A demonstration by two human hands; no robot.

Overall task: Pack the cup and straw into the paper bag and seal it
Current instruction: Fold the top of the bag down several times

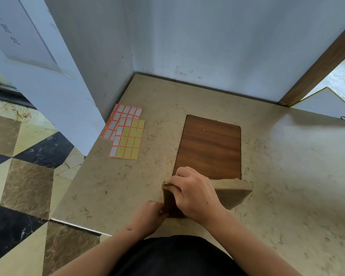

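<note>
With the paper bag [233, 194] standing at the near edge of the worktop [287, 176], head view shows both hands at its left end. Right hand [195, 193] lies over the top, fingers [174, 181] pinching the folded edge, probably to hold the crease flat. Left hand [150, 214] braces the lower side, fingers pressed to the paper so the bag can't slide. Cup and straw not visible, presumably inside. Label sticker sheets [126, 131] lie far left, within reach for sealing.
</note>
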